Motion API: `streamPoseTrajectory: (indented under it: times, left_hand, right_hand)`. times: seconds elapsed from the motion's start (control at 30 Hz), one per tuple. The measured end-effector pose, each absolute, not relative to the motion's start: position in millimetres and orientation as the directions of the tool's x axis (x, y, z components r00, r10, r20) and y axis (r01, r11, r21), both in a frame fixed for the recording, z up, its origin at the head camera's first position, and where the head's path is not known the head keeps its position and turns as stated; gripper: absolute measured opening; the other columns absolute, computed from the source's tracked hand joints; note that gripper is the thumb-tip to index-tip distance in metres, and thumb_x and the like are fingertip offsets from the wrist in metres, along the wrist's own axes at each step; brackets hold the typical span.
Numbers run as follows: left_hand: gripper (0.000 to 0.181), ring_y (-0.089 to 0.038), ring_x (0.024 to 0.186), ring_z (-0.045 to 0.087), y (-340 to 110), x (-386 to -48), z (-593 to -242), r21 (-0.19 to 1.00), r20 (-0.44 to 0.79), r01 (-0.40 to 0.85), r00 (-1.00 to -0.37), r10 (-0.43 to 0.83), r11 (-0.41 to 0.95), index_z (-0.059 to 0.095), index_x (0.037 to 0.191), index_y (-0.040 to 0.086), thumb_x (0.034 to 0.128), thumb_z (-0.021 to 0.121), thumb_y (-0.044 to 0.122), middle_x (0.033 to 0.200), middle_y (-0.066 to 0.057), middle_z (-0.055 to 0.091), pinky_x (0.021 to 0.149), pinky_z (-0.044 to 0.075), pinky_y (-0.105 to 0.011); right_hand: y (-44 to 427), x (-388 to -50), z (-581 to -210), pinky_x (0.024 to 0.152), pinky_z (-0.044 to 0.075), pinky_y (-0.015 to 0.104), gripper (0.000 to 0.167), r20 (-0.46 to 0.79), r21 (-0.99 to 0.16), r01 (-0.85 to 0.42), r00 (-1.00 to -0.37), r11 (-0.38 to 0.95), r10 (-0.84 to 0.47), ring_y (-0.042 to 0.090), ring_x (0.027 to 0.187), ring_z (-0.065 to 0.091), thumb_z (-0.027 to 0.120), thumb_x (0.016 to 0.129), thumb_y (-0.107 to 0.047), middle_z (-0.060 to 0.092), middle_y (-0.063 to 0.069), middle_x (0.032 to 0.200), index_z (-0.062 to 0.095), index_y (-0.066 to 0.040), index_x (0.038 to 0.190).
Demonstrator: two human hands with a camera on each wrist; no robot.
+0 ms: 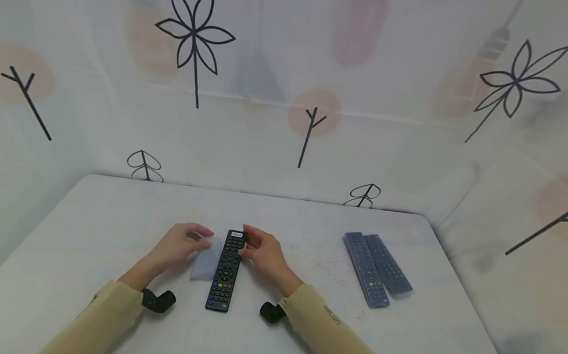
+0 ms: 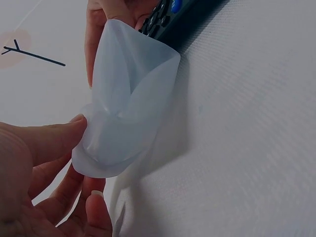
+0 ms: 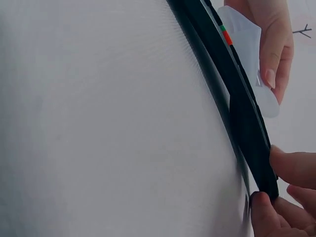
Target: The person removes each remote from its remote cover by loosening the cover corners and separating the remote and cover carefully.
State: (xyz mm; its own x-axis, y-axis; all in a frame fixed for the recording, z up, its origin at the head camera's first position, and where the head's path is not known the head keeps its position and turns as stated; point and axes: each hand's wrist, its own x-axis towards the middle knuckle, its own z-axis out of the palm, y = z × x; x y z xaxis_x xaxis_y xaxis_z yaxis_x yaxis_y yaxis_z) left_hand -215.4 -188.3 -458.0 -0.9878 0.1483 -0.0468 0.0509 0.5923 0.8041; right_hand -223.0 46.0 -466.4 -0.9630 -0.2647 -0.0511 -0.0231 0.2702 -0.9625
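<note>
A translucent, pale silicone-like sleeve (image 2: 131,103) is pinched at its end between the thumb and fingers of my left hand (image 1: 182,245). Just right of it lies a black remote control (image 1: 226,270) with rows of buttons and a white label at its far end. My right hand (image 1: 268,257) pinches that far end, thumb on the face side and a finger beneath, as the right wrist view shows. In that view the remote (image 3: 242,108) appears edge-on, tilted a little off the white cloth. The sleeve and remote are side by side, and the sleeve is not around the remote.
Two more remotes lie to the right on the white table (image 1: 287,329): a bluish-looking remote (image 1: 367,270) and, partly beneath or beside it, another remote (image 1: 388,265). A patterned white curtain (image 1: 267,140) stands behind the table. Black cameras (image 1: 159,301) sit at both wrists.
</note>
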Motion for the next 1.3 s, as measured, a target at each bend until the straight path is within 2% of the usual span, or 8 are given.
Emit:
streamPoseTrajectory:
  times: [0.13,0.33,0.6,0.93,1.3]
  left_hand:
    - [0.030,-0.032,0.114,0.057,-189,-215,-458,0.799,-0.046,0.047,-0.989,0.139,0.600,0.071,0.117,0.009,0.0898,0.075,0.021,0.123,-0.013,0.065,0.088,0.049,-0.048]
    - [0.030,-0.033,0.114,0.057,-189,-215,-457,0.796,-0.057,0.032,-0.990,0.128,0.604,0.071,0.117,0.009,0.0899,0.075,0.020,0.125,-0.013,0.064,0.085,0.051,-0.045]
    - [0.029,-0.030,0.112,0.057,-190,-214,-457,0.806,-0.053,0.037,-0.990,0.133,0.591,0.071,0.116,0.008,0.0896,0.075,0.019,0.124,-0.012,0.064,0.083,0.051,-0.043]
    - [0.028,-0.030,0.112,0.057,-189,-215,-459,0.802,-0.043,0.047,-0.990,0.136,0.596,0.071,0.116,0.008,0.0900,0.074,0.018,0.123,-0.012,0.064,0.082,0.050,-0.043]
    - [0.028,-0.033,0.116,0.056,-189,-216,-459,0.807,-0.056,0.033,-0.990,0.132,0.590,0.071,0.116,0.009,0.0900,0.074,0.019,0.124,-0.012,0.064,0.090,0.048,-0.048]
  right_hand:
    - [46,-223,-467,0.102,0.044,0.032,0.065,-0.054,-0.960,-0.021,-0.964,0.279,-0.260,0.026,0.133,0.050,0.073,0.083,0.008,0.052,0.015,0.144,0.051,-0.004,0.143]
    - [50,-226,-468,0.105,0.041,0.034,0.064,-0.063,-0.976,0.008,-0.967,0.219,-0.248,0.025,0.134,0.048,0.074,0.083,0.005,0.053,0.012,0.144,0.052,-0.004,0.143]
    - [61,-221,-462,0.103,0.044,0.039,0.056,-0.037,-0.978,-0.013,-0.971,0.210,-0.235,0.023,0.129,0.054,0.069,0.089,0.002,0.058,0.009,0.140,0.054,-0.006,0.142]
    - [85,-219,-460,0.099,0.048,0.039,0.049,-0.013,-0.977,-0.026,-0.984,0.211,-0.180,0.022,0.123,0.059,0.068,0.092,-0.005,0.062,0.008,0.135,0.057,-0.007,0.140]
    - [115,-212,-457,0.094,0.051,0.036,0.045,-0.004,-0.990,-0.009,-0.996,0.143,-0.085,0.022,0.116,0.063,0.068,0.091,-0.001,0.065,0.012,0.130,0.061,-0.004,0.135]
